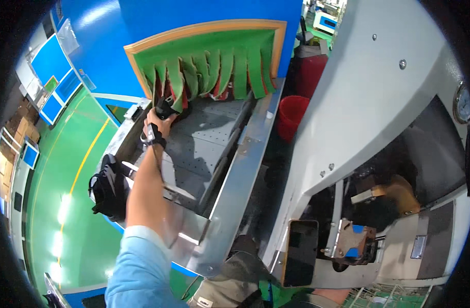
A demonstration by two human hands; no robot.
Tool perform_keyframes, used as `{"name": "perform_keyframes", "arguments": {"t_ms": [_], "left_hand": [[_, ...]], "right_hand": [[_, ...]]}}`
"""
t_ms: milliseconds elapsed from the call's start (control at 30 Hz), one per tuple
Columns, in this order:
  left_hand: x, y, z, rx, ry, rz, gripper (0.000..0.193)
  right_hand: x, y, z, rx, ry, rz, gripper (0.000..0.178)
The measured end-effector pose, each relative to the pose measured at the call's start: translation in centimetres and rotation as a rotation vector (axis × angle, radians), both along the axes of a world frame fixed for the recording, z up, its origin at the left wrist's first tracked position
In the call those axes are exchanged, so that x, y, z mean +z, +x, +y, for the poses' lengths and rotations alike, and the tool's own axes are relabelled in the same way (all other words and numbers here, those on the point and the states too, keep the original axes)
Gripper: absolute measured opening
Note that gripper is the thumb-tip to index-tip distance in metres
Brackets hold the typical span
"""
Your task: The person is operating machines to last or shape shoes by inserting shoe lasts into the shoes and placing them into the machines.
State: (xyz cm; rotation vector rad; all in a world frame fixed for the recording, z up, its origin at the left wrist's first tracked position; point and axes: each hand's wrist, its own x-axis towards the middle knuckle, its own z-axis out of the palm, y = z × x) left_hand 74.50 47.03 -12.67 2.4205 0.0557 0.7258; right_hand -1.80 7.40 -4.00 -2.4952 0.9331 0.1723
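Observation:
My left arm, in a light blue sleeve, reaches far forward over a grey perforated conveyor bed (214, 126). At its far left edge my left hand (160, 123), with a dark band at the wrist, is closed on a black shoe-like item (166, 109); its exact kind is hard to make out. The item is right at the hanging green strips (194, 74) of the tunnel mouth. Beside my forearm, at the bed's near left end, lies a black shoe (110, 185) with some white on it. A bit of skin shows at the lower edge; my right hand is out of sight.
A metal side rail (245, 154) runs along the bed's right. Beyond it stand a red bin (291, 115) and a big light grey machine (368, 77). A phone (302, 251) rests on the machine's near ledge, beside a metal clamp block (354, 240). Green floor (55, 169) lies left.

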Motion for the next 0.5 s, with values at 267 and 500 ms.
{"name": "perform_keyframes", "arguments": {"t_ms": [267, 500], "left_hand": [[9.9, -20.4, -3.9, -0.507, -0.117, 0.049, 0.052], [10.6, -45.7, -6.4, -0.839, -1.184, 0.695, 0.091]], "right_hand": [[-2.0, 5.7, 3.0, 0.270, -0.159, -0.479, 0.026], [-4.3, 10.3, 11.1, 0.265, 0.605, -1.026, 0.087]]}}
